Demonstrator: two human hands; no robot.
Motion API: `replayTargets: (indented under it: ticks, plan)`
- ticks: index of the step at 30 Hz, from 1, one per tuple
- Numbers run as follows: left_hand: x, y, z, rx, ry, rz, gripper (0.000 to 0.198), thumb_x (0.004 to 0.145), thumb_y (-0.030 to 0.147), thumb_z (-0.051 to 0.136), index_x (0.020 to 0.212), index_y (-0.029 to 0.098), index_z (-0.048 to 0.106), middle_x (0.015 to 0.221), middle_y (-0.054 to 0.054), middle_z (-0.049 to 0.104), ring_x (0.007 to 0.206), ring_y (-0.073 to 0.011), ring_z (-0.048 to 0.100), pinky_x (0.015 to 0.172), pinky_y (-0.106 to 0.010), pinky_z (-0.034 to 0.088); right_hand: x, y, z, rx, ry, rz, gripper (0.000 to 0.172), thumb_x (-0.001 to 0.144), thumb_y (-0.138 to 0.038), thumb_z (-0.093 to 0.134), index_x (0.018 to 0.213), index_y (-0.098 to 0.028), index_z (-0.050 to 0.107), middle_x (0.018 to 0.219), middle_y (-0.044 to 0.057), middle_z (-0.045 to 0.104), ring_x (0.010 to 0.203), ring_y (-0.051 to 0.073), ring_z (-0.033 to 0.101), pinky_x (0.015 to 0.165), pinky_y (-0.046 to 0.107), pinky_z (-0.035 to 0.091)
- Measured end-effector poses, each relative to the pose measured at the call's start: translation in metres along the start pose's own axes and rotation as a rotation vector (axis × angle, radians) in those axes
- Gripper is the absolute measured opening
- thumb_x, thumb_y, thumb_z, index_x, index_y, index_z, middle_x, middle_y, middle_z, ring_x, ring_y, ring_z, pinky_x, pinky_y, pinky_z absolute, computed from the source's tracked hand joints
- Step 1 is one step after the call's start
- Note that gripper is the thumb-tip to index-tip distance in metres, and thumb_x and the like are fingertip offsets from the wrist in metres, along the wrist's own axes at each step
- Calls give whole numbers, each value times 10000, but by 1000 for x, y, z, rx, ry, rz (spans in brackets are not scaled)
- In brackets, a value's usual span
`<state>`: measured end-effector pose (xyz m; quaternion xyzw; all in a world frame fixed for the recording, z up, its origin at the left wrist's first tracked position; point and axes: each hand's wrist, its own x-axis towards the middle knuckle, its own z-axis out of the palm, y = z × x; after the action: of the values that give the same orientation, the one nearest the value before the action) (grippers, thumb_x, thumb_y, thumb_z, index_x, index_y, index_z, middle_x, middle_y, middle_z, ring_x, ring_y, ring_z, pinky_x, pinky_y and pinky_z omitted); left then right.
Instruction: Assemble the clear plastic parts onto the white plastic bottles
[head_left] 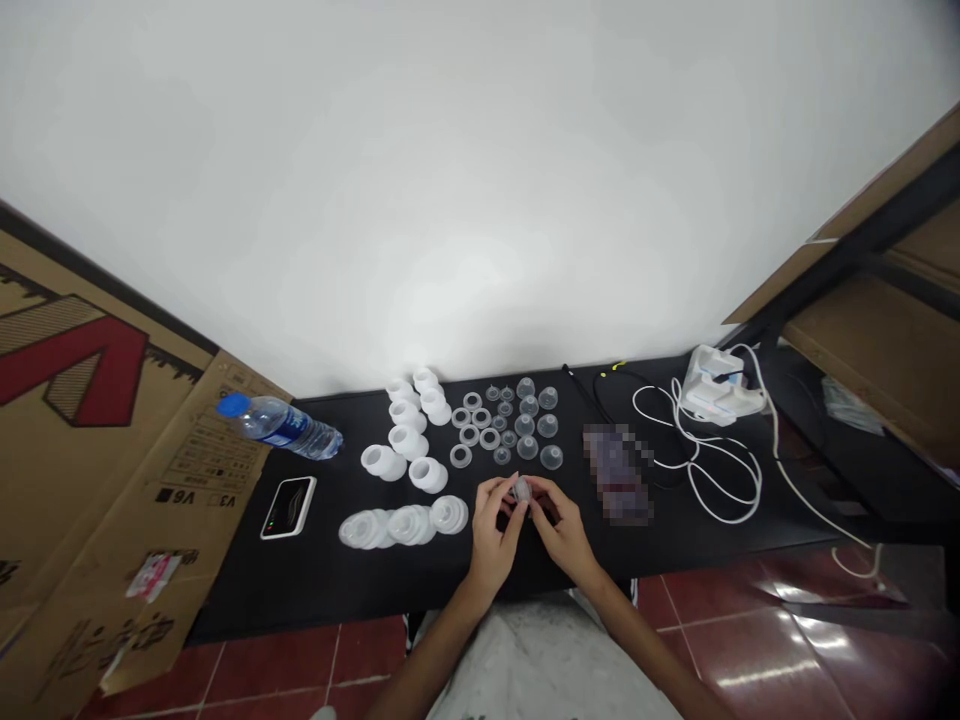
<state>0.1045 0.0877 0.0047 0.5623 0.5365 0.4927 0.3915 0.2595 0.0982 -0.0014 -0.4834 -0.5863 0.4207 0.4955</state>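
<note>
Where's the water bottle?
In the head view, the water bottle lies on its side at the left end of the black table, beside the white plastic pieces and the cardboard.

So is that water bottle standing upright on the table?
No, the plastic water bottle with the blue cap lies on its side at the left end of the black table.

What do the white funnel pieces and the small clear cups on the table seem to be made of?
The white funnel pieces look like opaque moulded plastic, softly shiny. The small clear cups look like translucent silicone or plastic; light passes through them.
</note>
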Motion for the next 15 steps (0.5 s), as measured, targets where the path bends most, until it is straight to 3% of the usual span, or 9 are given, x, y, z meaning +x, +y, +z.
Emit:
replayTargets:
  ticks: [6, 11, 15]
  plan:
    - [0, -8, 6, -197, 77, -92, 542, 999, 468, 764, 1457, 229, 602, 1268, -121, 727, 1036, -228, 749, 954, -397, 630, -2, -2, -2, 28, -38, 12, 349, 1029, -300, 646, 1375, -264, 616, 1203, 98, 805, 1062, 249, 784, 915, 384, 638]
    - [3, -6, 6, -237, 10, -118, 373, 1020, 480, 732, 1262, 197, 714, 1248, -133, 765, 1095, -255, 770, 984, -408, 627, 0, -3, -3, 53, -18, 40, 460, 986, -295, 705, 1414, -258, 543, 1134, 93, 815, 932, 232, 768, 834, 361, 632]
    - [5, -5, 3, -243, 7, -131, 361, 1050, 507, 679, 1217, 192, 736, 1189, -126, 789, 1093, -261, 778, 979, -401, 621, 1, 0, -3, 61, -31, 48, 490, 978, -331, 736, 1426, -265, 549, 1148, 100, 814, 909, 234, 766, 823, 370, 637]
